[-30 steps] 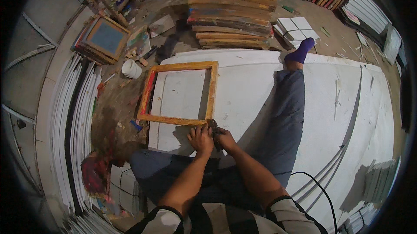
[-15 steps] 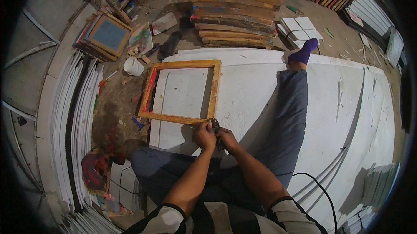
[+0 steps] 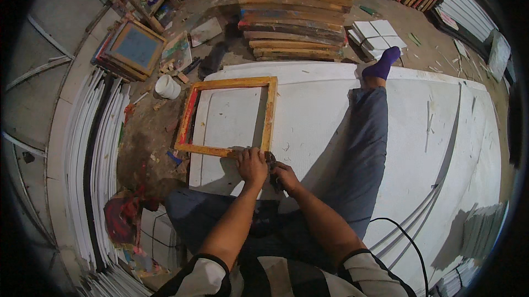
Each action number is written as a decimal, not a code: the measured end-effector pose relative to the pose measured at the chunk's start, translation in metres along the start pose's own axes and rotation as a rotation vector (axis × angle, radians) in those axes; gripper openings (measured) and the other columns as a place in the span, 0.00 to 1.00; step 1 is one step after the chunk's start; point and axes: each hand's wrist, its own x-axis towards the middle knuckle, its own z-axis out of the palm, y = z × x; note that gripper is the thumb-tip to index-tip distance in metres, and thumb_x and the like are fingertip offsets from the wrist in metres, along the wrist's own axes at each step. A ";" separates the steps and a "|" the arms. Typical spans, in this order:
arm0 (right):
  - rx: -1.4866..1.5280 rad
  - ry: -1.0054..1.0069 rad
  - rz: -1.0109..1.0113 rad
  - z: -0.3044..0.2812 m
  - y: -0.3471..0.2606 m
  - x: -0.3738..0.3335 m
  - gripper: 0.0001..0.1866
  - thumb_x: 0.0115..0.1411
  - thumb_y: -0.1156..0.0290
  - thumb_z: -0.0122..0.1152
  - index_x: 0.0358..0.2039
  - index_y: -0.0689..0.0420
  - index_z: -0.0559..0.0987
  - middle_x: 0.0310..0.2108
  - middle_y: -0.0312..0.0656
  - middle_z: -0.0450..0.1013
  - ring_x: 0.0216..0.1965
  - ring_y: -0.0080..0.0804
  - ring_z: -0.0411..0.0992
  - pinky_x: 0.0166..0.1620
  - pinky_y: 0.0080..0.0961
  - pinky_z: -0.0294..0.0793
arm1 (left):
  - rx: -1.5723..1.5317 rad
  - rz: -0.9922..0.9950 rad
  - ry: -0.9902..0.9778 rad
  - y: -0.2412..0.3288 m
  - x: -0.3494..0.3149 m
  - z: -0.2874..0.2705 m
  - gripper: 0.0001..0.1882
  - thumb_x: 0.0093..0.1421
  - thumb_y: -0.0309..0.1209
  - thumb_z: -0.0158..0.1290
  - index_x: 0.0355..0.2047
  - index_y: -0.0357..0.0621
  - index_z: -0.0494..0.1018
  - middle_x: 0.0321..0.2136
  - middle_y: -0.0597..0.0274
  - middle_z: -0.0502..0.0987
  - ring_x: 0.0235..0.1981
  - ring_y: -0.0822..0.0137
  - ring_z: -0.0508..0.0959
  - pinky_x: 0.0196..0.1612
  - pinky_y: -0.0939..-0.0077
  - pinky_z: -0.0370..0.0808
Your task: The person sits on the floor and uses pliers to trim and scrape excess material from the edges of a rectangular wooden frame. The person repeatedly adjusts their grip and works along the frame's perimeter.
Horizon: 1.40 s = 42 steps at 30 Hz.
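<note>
A wooden frame [image 3: 269, 120], yellowish with red paint on its left side, lies on white sheets in front of me. My left hand [image 3: 252, 166] is closed over the near rail, close to the near right corner. Just right of it, my right hand [image 3: 285, 178] is wrapped round a dark hand tool that looks like pliers [image 3: 271, 158]. The tool's head meets the frame at that corner, and its handles point back toward me. What its jaws grip, if anything, is too small to make out.
Large white sheets [image 3: 314, 104] lie under the frame and my outstretched leg [image 3: 366, 131]. Beyond stands a tall stack of wooden frames [image 3: 297, 15]. To the left are a white bucket [image 3: 167, 87] and upright white panels [image 3: 82, 170]. A black cable [image 3: 410, 240] curves at lower right.
My left hand has moved from beside the tool, slightly left and away from me, onto the near rail. The right hand stays at the corner with the tool.
</note>
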 end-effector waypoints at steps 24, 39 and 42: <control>-0.001 0.022 -0.011 0.000 0.002 0.002 0.22 0.56 0.68 0.60 0.51 0.62 0.77 0.32 0.40 0.75 0.29 0.29 0.72 0.33 0.26 0.72 | 0.292 0.246 -0.139 -0.008 0.021 -0.002 0.15 0.61 0.40 0.57 0.47 0.50 0.75 0.47 0.55 0.75 0.54 0.52 0.71 0.57 0.49 0.65; 0.019 0.023 -0.011 0.001 -0.002 0.001 0.24 0.55 0.69 0.63 0.52 0.63 0.77 0.35 0.41 0.77 0.33 0.30 0.72 0.38 0.26 0.72 | 0.068 0.355 -0.115 -0.035 0.007 -0.014 0.17 0.65 0.42 0.53 0.52 0.55 0.80 0.56 0.58 0.72 0.59 0.47 0.67 0.63 0.41 0.60; -0.010 0.038 -0.013 0.003 -0.005 0.000 0.24 0.56 0.69 0.62 0.54 0.63 0.76 0.35 0.40 0.77 0.32 0.29 0.73 0.37 0.25 0.72 | 0.069 0.438 -0.046 -0.040 -0.002 -0.013 0.17 0.65 0.42 0.53 0.52 0.58 0.80 0.59 0.55 0.70 0.60 0.44 0.66 0.66 0.38 0.56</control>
